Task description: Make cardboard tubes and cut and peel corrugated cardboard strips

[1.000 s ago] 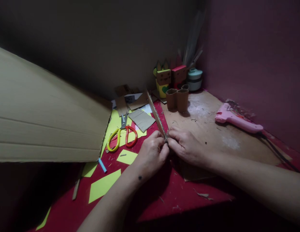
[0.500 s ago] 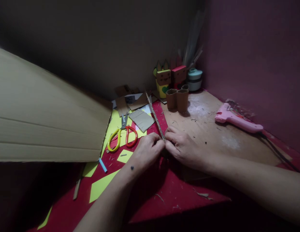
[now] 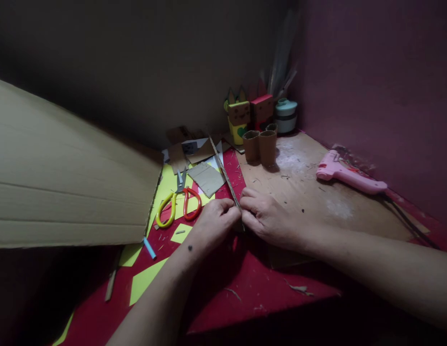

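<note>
A cardboard piece (image 3: 223, 170), seen edge-on as a thin strip, rises away from me over the red table (image 3: 245, 283). My left hand (image 3: 218, 216) is closed on its near end from the left. From the right, my right hand (image 3: 262, 214) pinches the same end, its fingers curled against the edge. The two hands nearly touch, and the part between their fingertips is hidden. Left of the strip lie scissors (image 3: 180, 185) with one yellow and one red handle, blades partly spread. A square cardboard scrap (image 3: 206, 179) rests between scissors and strip.
A large cardboard panel (image 3: 65, 187) stands at the left. Three brown cardboard tubes (image 3: 268, 148) stand at the back, before box-like figures (image 3: 239, 117) and a teal container (image 3: 286, 115). A pink glue gun (image 3: 349, 175) lies right on a brown board (image 3: 317, 197). Yellow paper (image 3: 146, 281) lies left.
The whole view has shifted slightly, so things appear a little further left. Both hands keep hold of the cardboard's near end, with a bit more of it showing below the fingers.
</note>
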Tool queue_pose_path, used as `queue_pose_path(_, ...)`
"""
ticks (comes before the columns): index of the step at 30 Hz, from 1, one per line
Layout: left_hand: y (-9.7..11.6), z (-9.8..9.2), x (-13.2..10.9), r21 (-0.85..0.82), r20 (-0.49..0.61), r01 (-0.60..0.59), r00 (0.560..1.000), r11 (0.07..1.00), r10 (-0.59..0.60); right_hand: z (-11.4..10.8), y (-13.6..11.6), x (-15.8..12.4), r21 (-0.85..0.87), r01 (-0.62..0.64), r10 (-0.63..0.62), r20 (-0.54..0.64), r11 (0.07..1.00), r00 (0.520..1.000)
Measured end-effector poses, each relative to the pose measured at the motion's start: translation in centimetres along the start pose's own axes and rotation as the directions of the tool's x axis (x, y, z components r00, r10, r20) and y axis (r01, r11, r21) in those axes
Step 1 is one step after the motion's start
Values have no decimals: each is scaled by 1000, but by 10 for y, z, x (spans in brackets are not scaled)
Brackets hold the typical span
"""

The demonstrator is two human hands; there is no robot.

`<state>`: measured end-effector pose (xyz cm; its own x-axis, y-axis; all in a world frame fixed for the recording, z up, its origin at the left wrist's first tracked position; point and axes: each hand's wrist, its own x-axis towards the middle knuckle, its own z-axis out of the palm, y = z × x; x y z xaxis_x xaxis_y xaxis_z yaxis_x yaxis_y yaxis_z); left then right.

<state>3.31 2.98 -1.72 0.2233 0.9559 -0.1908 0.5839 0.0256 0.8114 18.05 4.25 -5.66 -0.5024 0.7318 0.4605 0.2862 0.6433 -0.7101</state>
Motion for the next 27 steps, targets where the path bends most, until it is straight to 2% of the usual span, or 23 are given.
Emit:
queue_pose_path(3,0,2,1,-69,30,26,999,997,-24,1,-1,0,6,9,-9,-14,1000,1000)
queue_pose_path(8,-1,11,-1,-143,-93,45,994,989,-59,4,-1,0,-22,16,-18,-71,1000,997)
queue_pose_path(11,-2,13,-2,-169,-112,15,993,985,-34,4,-1,-1,-27,15,-17,-96,1000,995)
queue_pose_path(21,1,9,-2,-197,-48,8,999,980,-18,0,-4,-2,-12,-67,66,-94,998,993)
queue_pose_path(27,2,5,-4,-209,-30,11,999,978,-18,-1,-6,-2,-29,-59,57,-74,998,996)
